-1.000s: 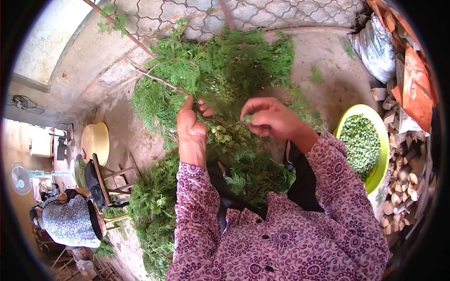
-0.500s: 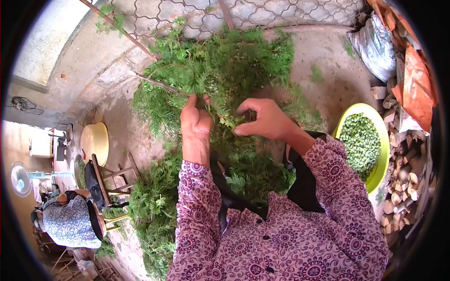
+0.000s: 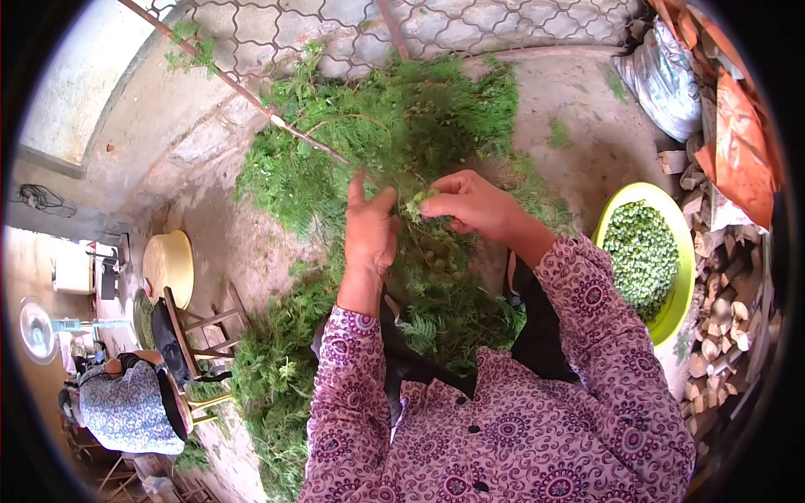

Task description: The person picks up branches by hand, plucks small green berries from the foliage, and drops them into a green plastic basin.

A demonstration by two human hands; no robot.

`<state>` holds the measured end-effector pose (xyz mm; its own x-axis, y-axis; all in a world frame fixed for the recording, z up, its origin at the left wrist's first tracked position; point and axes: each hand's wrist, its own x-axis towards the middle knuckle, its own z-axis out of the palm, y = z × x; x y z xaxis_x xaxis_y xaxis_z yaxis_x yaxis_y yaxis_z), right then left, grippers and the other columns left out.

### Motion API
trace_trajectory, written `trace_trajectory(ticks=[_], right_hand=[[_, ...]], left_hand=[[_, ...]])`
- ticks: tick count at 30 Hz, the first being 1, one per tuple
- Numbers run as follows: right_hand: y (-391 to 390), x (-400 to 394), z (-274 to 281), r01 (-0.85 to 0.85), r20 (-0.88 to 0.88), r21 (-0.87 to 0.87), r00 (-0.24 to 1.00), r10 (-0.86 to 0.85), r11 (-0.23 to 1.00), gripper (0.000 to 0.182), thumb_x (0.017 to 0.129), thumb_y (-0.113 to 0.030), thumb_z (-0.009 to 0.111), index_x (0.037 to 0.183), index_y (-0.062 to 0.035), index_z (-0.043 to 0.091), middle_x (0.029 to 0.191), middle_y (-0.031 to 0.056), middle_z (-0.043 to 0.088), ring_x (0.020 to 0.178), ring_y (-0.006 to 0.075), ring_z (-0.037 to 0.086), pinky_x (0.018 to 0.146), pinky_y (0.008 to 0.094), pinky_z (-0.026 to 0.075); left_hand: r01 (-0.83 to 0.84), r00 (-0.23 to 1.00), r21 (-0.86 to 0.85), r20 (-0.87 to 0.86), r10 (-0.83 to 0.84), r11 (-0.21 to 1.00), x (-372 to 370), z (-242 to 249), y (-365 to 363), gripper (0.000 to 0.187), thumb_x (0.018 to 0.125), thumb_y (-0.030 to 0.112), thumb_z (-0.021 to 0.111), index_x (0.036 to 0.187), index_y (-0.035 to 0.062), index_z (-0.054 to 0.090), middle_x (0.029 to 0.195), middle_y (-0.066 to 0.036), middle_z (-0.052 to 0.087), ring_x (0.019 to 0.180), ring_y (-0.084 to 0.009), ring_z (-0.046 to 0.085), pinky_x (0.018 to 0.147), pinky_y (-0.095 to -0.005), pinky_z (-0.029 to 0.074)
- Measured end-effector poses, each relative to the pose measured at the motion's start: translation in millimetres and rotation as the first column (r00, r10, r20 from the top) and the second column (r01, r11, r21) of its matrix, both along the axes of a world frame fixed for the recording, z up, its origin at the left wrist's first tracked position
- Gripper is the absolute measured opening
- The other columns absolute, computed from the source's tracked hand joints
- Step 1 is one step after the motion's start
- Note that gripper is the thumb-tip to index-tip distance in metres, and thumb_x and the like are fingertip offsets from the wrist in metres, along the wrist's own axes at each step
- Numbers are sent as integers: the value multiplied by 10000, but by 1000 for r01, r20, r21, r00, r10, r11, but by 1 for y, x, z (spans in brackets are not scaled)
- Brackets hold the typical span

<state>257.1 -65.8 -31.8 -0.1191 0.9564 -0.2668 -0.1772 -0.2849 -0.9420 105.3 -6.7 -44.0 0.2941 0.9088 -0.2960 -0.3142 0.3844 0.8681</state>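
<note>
My left hand (image 3: 369,230) is closed at the lower end of a leafy evergreen branch, its index finger stretched upward. The bare brown stem (image 3: 312,141) of this branch points up and to the left. Fine green sprays blur together above the hands. Close beside it, my right hand (image 3: 482,210) pinches a small cluster of pale green seed cones (image 3: 415,207) between thumb and fingers. Cut green foliage (image 3: 335,126) is heaped beneath and beyond both hands. More foliage (image 3: 277,377) lies to the left of my lap.
On the right stands a yellow-green basin (image 3: 689,268) filled with small green cones. Beyond it are stacked firewood (image 3: 717,335), a white sack (image 3: 662,84) and an orange sheet (image 3: 738,142). A wire mesh (image 3: 470,29) borders the top. Leftward, another person (image 3: 130,402) sits near a fan (image 3: 38,327).
My left hand has moved slightly right and turned, carrying the branch's stem up and right. My right hand's thumb and fingers have come together on the cone cluster.
</note>
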Motion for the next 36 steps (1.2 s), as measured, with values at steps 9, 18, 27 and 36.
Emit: trace_trajectory(ticks=[9,18,27,36], right_hand=[[6,12,-14,-35,-403,-162,915,-34,986,133,758,-162,584,790,-33,572,591,7,458,387,56,311,346,205,189],[6,10,-9,-47,-465,-212,883,-59,976,205,807,-245,571,751,-49,550,606,-4,444,400,48,307,349,190,198],[3,-3,-11,41,-251,-55,967,-54,998,166,741,-179,662,738,-57,549,534,-25,454,416,37,357,366,185,233],[10,-11,-16,101,-54,-1,993,-101,995,261,713,-257,683,714,-24,567,522,-26,440,420,42,364,375,198,250]], left_hand=[[331,941,-27,-59,-332,943,-13,-4,-6,243,746,7,551,978,-61,527,828,-62,557,659,-100,492,581,-216,384],[323,938,-72,-105,-329,944,-23,-9,-1,236,751,68,620,932,-62,542,787,-53,572,611,-118,508,574,-216,407],[169,985,-91,57,-164,981,-23,-9,2,211,774,54,596,944,-53,532,835,-51,554,762,-107,498,655,-234,399],[240,970,-8,-41,-240,971,-19,-15,-5,149,783,68,597,877,-42,561,789,-42,563,718,-88,491,647,-217,382]])
